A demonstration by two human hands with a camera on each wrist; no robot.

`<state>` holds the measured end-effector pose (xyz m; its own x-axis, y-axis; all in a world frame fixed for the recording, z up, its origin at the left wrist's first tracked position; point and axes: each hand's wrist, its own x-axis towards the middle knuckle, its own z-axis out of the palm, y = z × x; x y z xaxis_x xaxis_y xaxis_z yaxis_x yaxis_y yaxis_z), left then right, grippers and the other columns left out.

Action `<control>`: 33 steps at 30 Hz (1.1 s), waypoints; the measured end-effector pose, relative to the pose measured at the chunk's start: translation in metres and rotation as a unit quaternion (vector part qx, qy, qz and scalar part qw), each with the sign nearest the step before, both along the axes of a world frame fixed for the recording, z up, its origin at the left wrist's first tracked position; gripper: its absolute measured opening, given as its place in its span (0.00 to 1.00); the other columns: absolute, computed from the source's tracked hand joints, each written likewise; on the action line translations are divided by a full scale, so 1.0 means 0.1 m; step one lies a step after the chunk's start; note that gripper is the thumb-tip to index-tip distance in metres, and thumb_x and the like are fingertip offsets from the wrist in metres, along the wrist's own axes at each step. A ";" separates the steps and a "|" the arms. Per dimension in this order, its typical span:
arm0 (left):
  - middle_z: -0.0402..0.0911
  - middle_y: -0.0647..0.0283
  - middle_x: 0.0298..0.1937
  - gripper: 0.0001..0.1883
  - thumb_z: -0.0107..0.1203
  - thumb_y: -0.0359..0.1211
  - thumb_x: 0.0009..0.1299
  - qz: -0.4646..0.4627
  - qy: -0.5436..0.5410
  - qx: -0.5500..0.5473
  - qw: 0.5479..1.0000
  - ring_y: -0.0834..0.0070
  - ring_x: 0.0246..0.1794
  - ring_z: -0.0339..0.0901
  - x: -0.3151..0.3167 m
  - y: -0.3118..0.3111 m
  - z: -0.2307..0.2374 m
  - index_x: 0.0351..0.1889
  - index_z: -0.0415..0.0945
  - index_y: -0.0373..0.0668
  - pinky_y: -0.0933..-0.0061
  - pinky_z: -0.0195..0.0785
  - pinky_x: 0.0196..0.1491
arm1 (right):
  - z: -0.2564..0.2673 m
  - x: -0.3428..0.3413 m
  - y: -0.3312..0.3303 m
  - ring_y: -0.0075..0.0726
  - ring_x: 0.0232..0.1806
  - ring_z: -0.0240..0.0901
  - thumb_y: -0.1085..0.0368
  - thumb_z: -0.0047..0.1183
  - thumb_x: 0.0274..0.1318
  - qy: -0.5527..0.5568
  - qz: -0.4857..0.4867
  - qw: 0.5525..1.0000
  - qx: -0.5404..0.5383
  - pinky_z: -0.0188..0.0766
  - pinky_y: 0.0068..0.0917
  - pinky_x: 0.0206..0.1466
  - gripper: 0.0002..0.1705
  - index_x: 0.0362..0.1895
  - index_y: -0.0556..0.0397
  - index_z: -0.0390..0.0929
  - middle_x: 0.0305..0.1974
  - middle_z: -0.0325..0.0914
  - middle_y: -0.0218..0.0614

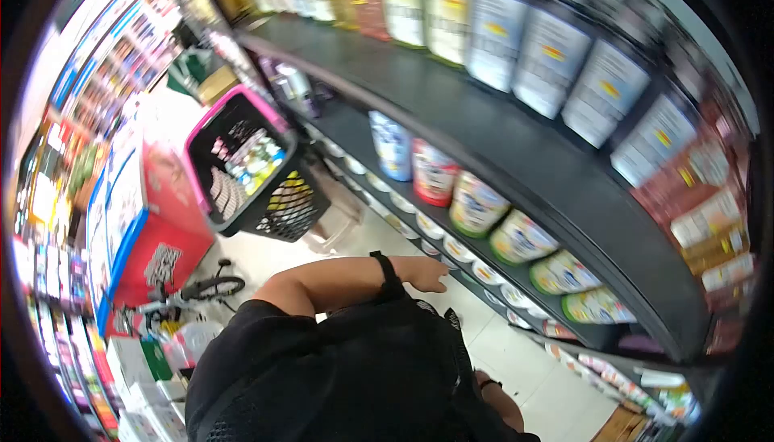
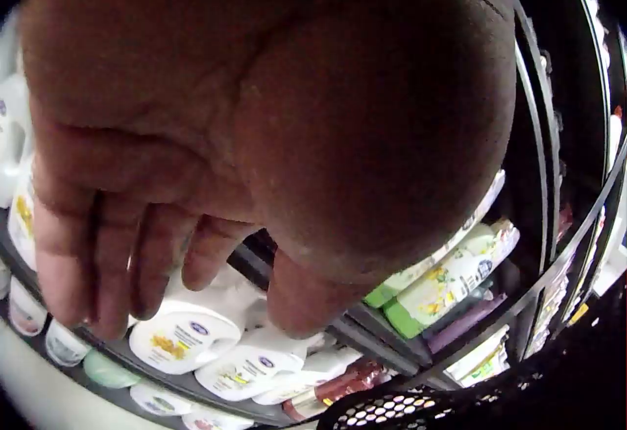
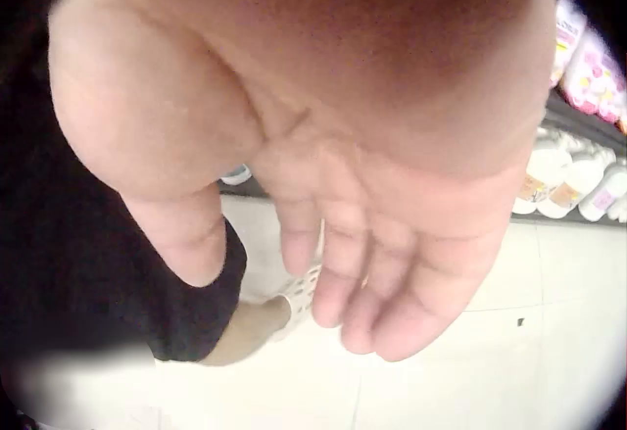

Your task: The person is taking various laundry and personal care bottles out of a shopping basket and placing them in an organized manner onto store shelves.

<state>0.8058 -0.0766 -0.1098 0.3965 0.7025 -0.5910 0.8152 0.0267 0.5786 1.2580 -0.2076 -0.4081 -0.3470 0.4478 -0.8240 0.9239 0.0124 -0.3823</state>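
My left hand (image 1: 423, 273) reaches out in front of the lower shelves in the head view, a dark band round its wrist. In the left wrist view its fingers (image 2: 108, 244) hang loosely with nothing in them, overlapping white bottles (image 2: 186, 337) with rounded handles. Pouches (image 1: 476, 204) with coloured bases stand on the shelf above those bottles. My right hand (image 3: 343, 175) hangs low with relaxed, empty fingers over the pale floor (image 3: 470, 352). The body hides most of it in the head view.
A black basket (image 1: 278, 208) with a pink rim holds several packaged items at the left. Beyond it are a red and blue freezer-like chest (image 1: 165, 236) and a small bicycle (image 1: 214, 287). Large bottles (image 1: 552, 55) line the top shelf. A perforated white shoe (image 3: 302, 298) is below.
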 end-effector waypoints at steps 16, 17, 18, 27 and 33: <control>0.81 0.53 0.48 0.20 0.57 0.37 0.73 0.235 -0.260 0.226 0.909 0.64 0.47 0.81 -3.91 -1.37 1.20 0.59 0.73 0.36 0.64 0.75 0.50 | 1.01 -3.32 1.06 0.35 0.34 0.79 0.66 0.60 0.58 0.169 -0.308 0.936 -0.040 0.76 0.32 0.31 0.26 0.59 0.54 0.67 0.36 0.78 0.39; 0.82 0.53 0.47 0.20 0.57 0.37 0.73 0.246 -0.255 0.241 0.904 0.65 0.47 0.81 -4.18 -1.44 1.23 0.59 0.73 0.36 0.65 0.74 0.50 | 1.22 -3.56 1.10 0.34 0.34 0.80 0.64 0.59 0.59 0.195 -0.241 0.951 0.016 0.77 0.31 0.33 0.25 0.58 0.57 0.68 0.38 0.79 0.41; 0.82 0.53 0.46 0.19 0.57 0.36 0.73 0.275 -0.221 0.252 0.901 0.65 0.46 0.81 -4.43 -1.49 1.22 0.58 0.74 0.36 0.65 0.75 0.50 | 1.45 -3.84 1.10 0.31 0.37 0.78 0.65 0.51 0.66 0.142 -0.255 0.955 0.045 0.77 0.30 0.39 0.17 0.57 0.54 0.69 0.38 0.77 0.34; 0.85 0.47 0.48 0.26 0.60 0.45 0.67 0.349 0.098 0.140 0.921 0.50 0.51 0.82 -5.93 -1.57 0.24 0.57 0.76 0.38 0.56 0.74 0.54 | 1.01 -3.16 1.04 0.33 0.33 0.79 0.64 0.58 0.59 0.048 -0.202 0.977 0.047 0.75 0.31 0.35 0.17 0.50 0.58 0.73 0.34 0.78 0.36; 0.85 0.51 0.53 0.22 0.60 0.42 0.63 0.278 0.235 -0.061 0.929 0.56 0.52 0.84 -5.77 -1.35 -0.44 0.52 0.83 0.41 0.54 0.78 0.49 | 0.32 -2.31 0.48 0.34 0.31 0.79 0.62 0.58 0.60 -0.052 -0.003 0.997 0.063 0.75 0.32 0.35 0.12 0.38 0.60 0.79 0.26 0.78 0.33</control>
